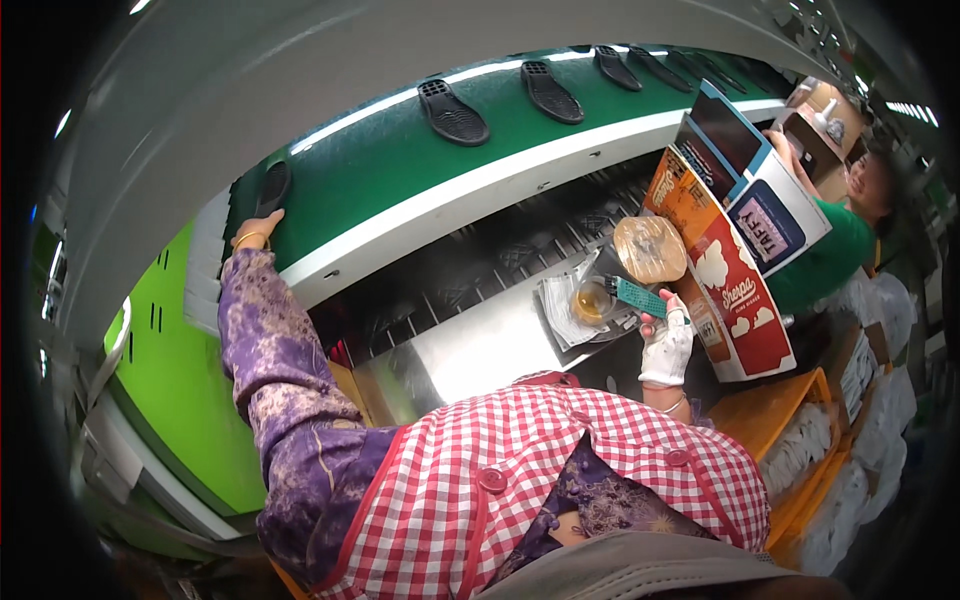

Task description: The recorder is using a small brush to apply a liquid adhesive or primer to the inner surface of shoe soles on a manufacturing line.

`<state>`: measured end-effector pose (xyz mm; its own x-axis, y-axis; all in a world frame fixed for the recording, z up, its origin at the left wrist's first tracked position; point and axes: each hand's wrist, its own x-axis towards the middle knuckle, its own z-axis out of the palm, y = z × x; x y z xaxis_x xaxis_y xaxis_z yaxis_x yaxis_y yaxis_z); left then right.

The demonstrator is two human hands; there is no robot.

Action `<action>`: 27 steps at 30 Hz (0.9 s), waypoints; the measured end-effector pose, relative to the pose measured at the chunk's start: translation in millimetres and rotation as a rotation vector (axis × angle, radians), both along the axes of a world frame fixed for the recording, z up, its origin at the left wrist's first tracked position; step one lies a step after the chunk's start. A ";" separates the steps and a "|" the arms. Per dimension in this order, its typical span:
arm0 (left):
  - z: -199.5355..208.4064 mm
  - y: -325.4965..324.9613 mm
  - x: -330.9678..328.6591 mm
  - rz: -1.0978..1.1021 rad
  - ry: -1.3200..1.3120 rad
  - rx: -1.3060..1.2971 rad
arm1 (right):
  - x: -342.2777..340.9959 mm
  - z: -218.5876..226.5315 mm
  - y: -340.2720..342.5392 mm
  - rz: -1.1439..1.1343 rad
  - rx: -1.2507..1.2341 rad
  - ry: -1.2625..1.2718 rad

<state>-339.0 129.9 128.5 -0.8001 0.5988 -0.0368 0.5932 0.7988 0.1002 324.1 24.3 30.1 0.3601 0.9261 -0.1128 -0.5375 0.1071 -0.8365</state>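
Observation:
At the far left end of the green conveyor belt [360, 200], my left hand [258, 230] is closed on the near end of a black shoe sole [273, 185], which lies on the belt. My right hand [665, 350], in a white glove with bare fingertips, grips a green-handled brush [640, 297]. The brush's front end is by a clear cup [590, 302] with amber liquid; its bristles cannot be made out. Under the cup is a crumpled whitish wrapping [560, 315] on the metal shelf. A round tan roll [650, 250] in clear film sits just beyond it.
More black soles [455, 112] lie spaced along the belt. A white rail [430, 195] edges it. Printed cardboard panels [735, 290] stand upright to my right, beside a person in a green sleeve [825, 260]. An orange crate [775, 415] with white wrapped items is near right.

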 end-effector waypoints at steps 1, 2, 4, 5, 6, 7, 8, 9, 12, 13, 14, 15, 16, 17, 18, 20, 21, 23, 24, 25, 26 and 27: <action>7.5 -2.7 9.2 -0.003 -0.034 -0.004 | 0.9 0.1 -0.5 0.000 -0.004 -0.017; 15.0 -11.7 23.8 -0.024 0.008 0.060 | 1.4 0.1 -1.8 0.004 -0.008 -0.032; 16.2 -16.7 4.1 -0.077 -0.213 0.383 | -0.9 -0.2 -1.9 0.052 -0.016 -0.029; 29.1 -18.9 32.5 -0.123 -0.207 0.534 | 6.2 0.7 -6.6 0.051 -0.030 -0.016; 40.9 -19.0 67.5 -0.201 -0.297 0.609 | 7.7 0.4 -7.5 0.047 -0.041 -0.021; 55.7 -25.4 107.7 -0.269 -0.387 0.679 | 9.2 -2.2 -7.7 0.040 -0.044 -0.023; 62.2 -35.4 137.3 -0.322 -0.469 0.756 | 9.5 -5.5 -7.0 0.048 -0.042 -0.022; 56.5 -39.3 152.9 -0.389 -0.699 0.839 | 10.2 -8.6 -5.6 0.056 -0.041 -0.022; 48.7 -83.7 226.9 -0.530 -1.291 1.019 | 19.4 -26.7 -0.9 0.089 -0.038 -0.051; 41.1 -96.6 254.0 -0.578 -1.471 1.039 | 22.4 -35.0 1.6 0.085 -0.037 -0.075; 28.2 -109.6 277.7 -0.656 -1.548 1.025 | 25.2 -39.8 4.1 0.080 -0.039 -0.105; 13.0 -123.0 300.2 -0.701 -1.677 1.014 | 27.1 -45.8 6.3 0.083 -0.039 -0.132; 0.6 -136.0 318.5 -0.662 -1.735 1.005 | 26.2 -48.9 8.2 0.096 -0.043 -0.160; -14.0 -145.4 333.5 -0.694 -1.794 0.972 | 26.2 -49.6 8.5 0.101 -0.044 -0.187; -30.3 -152.4 344.5 -0.712 -1.830 0.919 | 28.4 -52.4 10.1 0.108 -0.055 -0.217; -46.6 -170.3 374.0 -0.504 -1.899 0.800 | 32.1 -61.8 14.2 0.127 -0.079 -0.279; -60.8 -174.1 377.9 -0.524 -1.968 0.733 | 34.8 -65.3 17.1 0.131 -0.111 -0.331; -84.8 -176.2 384.2 -0.241 -2.219 0.617 | 40.6 -73.9 20.8 0.124 -0.141 -0.416; -101.0 -176.9 386.0 -0.084 -2.290 0.595 | 43.3 -79.1 23.8 0.138 -0.122 -0.453; -109.3 -176.6 392.6 -0.053 -2.241 0.632 | 45.5 -83.9 26.7 0.149 -0.113 -0.459; -121.6 -176.1 392.4 -0.028 -2.309 0.627 | 46.3 -88.8 28.2 0.159 -0.107 -0.466; -130.7 -175.4 393.4 -0.070 -2.322 0.642 | 44.6 -92.8 32.2 0.145 -0.088 -0.515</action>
<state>54.4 -45.5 -2.2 0.2640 0.9023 -0.3408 -0.7761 0.4085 0.4804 368.8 56.5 -62.7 0.2589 0.9653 -0.0349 -0.0596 -0.0201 -0.9980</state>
